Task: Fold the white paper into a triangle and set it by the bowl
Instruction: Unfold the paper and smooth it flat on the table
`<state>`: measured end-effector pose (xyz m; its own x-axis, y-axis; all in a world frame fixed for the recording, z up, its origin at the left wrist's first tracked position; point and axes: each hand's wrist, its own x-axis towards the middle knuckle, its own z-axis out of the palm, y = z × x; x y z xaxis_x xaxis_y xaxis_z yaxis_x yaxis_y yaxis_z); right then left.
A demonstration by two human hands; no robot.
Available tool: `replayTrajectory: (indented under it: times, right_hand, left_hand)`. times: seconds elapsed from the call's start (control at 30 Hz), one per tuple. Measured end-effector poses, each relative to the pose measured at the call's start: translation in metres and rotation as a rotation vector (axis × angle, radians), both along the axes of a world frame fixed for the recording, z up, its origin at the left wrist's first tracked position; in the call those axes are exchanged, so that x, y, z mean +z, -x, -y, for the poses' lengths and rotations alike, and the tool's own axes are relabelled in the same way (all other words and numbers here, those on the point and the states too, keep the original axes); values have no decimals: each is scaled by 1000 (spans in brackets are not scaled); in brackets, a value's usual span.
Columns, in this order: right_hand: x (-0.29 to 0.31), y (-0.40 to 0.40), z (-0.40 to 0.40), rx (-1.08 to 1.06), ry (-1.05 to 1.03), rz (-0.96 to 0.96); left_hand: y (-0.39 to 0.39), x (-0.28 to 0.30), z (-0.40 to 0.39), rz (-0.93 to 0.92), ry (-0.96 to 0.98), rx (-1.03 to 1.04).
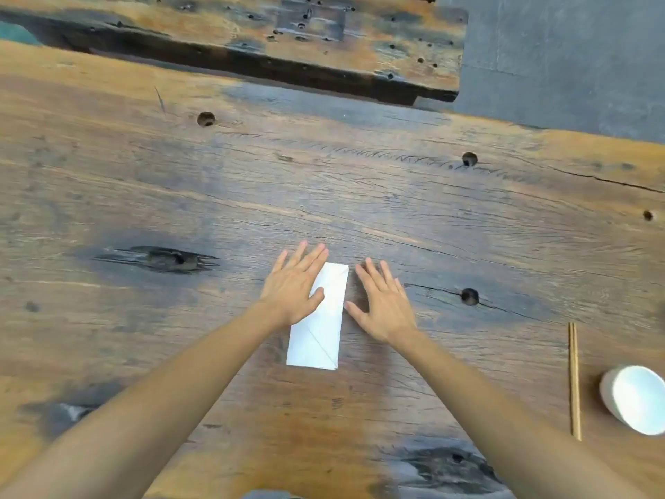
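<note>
The white paper (321, 329) lies flat on the wooden table (144, 196) as a narrow upright rectangle with diagonal creases showing. My left hand (293, 282) rests palm down on its upper left part, fingers spread, and hides that corner. My right hand (383, 304) lies flat on the wood just right of the paper, its thumb at the paper's right edge, holding nothing. The white bowl (637, 403) sits at the far right edge, partly cut off, well away from the paper.
A pair of wooden chopsticks (574, 381) lies lengthwise just left of the bowl. A worn wooden bench (252, 34) stands beyond the table's far edge. Grey floor (561, 59) shows at the top right. Dark knot holes dot the tabletop.
</note>
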<state>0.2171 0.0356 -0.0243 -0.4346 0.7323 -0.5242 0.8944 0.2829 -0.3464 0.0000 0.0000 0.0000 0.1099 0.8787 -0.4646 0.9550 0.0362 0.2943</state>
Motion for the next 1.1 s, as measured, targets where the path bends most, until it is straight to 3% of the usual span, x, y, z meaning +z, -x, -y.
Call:
replayTrajectory:
  times: [0.47,1.1]
  right_hand:
    - [-34,-6,8,110,-109,-27]
    - [-41,-5,12,131,-265,-10]
  left_hand:
    - [-5,-33,-22,117,-69,61]
    - [9,-29,-35,301,-103,63]
